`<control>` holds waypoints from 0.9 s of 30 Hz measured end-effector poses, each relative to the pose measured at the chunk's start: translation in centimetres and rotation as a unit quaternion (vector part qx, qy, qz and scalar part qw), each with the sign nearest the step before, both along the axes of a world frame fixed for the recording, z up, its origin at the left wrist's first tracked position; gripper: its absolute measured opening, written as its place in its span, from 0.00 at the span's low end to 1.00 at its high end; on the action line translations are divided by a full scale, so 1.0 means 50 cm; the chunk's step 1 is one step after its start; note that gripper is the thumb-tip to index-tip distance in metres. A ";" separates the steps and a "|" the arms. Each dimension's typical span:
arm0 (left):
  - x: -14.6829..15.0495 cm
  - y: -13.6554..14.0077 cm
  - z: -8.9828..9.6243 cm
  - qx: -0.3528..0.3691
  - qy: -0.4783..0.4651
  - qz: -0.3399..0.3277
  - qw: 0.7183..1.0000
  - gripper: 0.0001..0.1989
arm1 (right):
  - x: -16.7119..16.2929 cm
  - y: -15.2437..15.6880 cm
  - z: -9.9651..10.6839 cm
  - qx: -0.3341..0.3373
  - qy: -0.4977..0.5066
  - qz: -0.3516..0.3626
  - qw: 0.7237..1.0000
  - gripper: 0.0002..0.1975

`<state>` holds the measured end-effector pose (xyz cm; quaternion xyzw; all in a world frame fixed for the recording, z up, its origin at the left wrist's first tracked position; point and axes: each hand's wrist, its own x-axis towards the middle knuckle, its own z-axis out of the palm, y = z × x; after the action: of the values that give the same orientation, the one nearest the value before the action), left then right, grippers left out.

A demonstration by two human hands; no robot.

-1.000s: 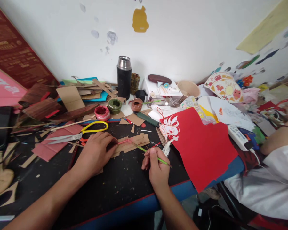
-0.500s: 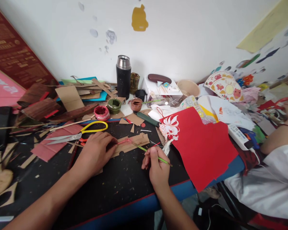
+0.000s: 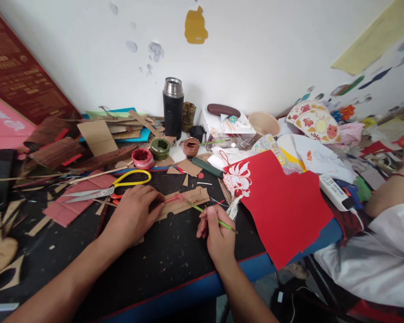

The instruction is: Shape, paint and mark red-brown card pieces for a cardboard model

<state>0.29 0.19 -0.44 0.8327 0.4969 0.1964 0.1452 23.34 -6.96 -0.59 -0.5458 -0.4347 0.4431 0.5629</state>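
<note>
My left hand [image 3: 134, 214] lies flat on the left end of a brown cardboard piece [image 3: 185, 201] and pins it to the black table top [image 3: 161, 255]. My right hand [image 3: 217, 233] pinches a thin green paintbrush [image 3: 207, 212] whose tip rests on the cardboard, where a red painted streak runs. Three open paint pots stand behind: red [image 3: 143, 158], green [image 3: 160, 148] and brown [image 3: 191, 146].
Yellow-handled scissors [image 3: 107, 187] lie left of my left hand. A red paper sheet [image 3: 283, 206] with a white cut-out overhangs the table's right front edge. A black flask [image 3: 173, 107] stands by the wall. Cardboard scraps [image 3: 97, 134] pile up at left. Another person's arm [image 3: 390, 197] rests at right.
My right hand with the brush has slid slightly left and toward the cardboard. The other person's hand at the far right has moved almost out of view.
</note>
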 end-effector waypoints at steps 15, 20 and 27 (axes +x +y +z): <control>-0.002 -0.002 -0.007 0.033 -0.019 -0.011 0.999 0.16 | 0.000 -0.004 -0.008 0.018 0.039 0.013 0.999 0.27; 0.000 -0.003 -0.007 0.048 -0.014 -0.021 0.999 0.15 | 0.000 -0.001 -0.007 0.009 0.025 0.013 1.000 0.27; 0.002 -0.003 -0.007 0.043 -0.022 -0.011 0.999 0.13 | 0.000 -0.001 -0.004 -0.004 0.027 0.016 0.999 0.28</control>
<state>0.39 0.06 -0.80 0.8390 0.4757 0.2343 0.1221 23.32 -6.99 -0.80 -0.5290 -0.4262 0.4685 0.5648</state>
